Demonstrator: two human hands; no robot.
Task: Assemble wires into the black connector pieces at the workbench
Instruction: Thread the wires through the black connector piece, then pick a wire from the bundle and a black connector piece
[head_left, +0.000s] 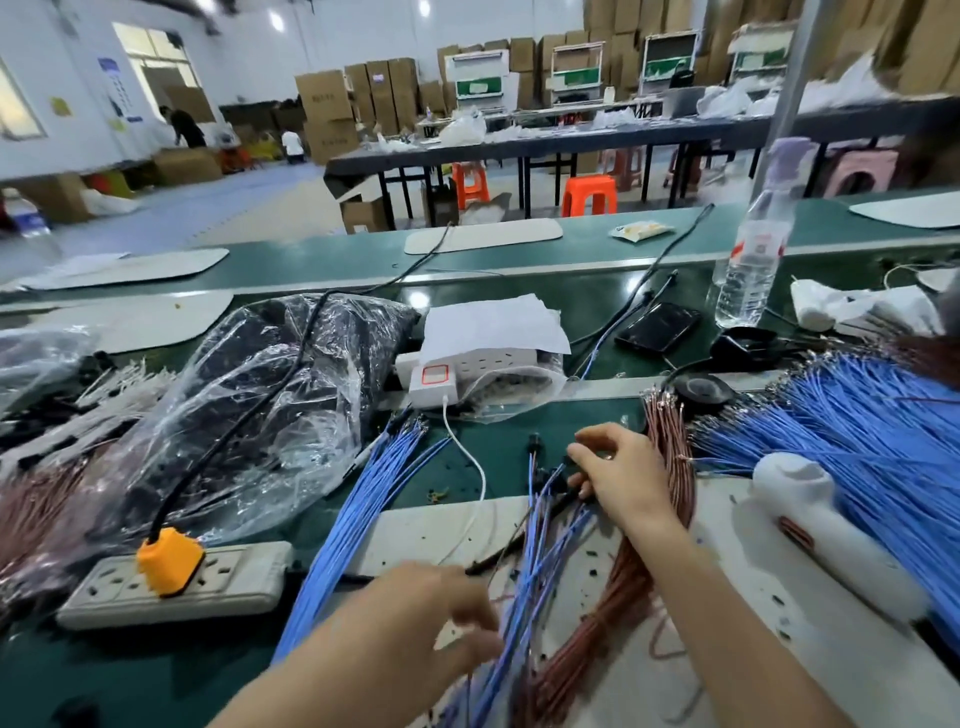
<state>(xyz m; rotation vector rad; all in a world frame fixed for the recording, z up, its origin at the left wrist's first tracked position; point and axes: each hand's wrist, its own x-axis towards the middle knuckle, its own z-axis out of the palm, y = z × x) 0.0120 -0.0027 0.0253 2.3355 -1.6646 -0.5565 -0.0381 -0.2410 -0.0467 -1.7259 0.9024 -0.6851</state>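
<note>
Right hand (626, 480), centre – fingers curled, pinching black connector (565, 486). Left hand (436, 618), lower centre – blurred against blue wires (524, 587), grip unclear.

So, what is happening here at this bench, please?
A person is fitting wires into connectors at the green workbench. The left hand grips a bunch of blue wires near the bottom edge, though it is blurred. The right hand seems to pinch a black connector piece at the far ends of those wires. A bundle of brown wires lies just beside the right hand.
</note>
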